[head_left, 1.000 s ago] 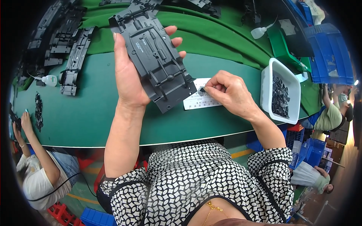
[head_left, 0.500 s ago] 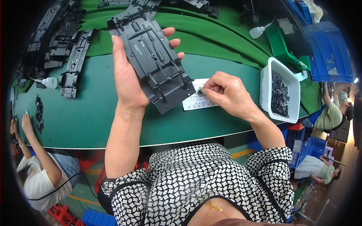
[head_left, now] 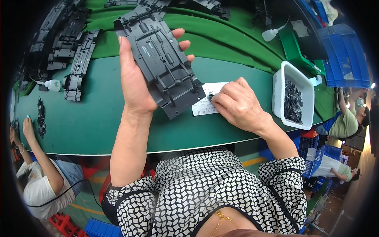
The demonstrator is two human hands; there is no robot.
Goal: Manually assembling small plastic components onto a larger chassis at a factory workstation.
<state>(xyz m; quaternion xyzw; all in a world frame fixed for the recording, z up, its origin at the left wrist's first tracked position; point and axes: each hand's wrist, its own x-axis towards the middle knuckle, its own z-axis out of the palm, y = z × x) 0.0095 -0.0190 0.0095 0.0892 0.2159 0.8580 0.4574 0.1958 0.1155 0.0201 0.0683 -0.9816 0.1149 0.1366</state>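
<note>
My left hand grips a black plastic toy car chassis from beneath and along its sides. The chassis is tilted above the table, its face with molded rods and holes turned up. A white printed sheet of paper lies just right of the chassis's lower end. Over that sheet my right hand has its fingers pinched and curled. A small dark bit shows at its fingertips; its kind is too small to make out, and the fingers partly hide it.
A white bin of small black parts stands at right, near a green tray and blue crates. More black chassis and a white squeeze bottle lie at left. A co-worker's hand rests near a black parts pile.
My right hand has turned and its fingers have curled in more over the paper, staying at the same spot. My left hand and the chassis have barely moved.
</note>
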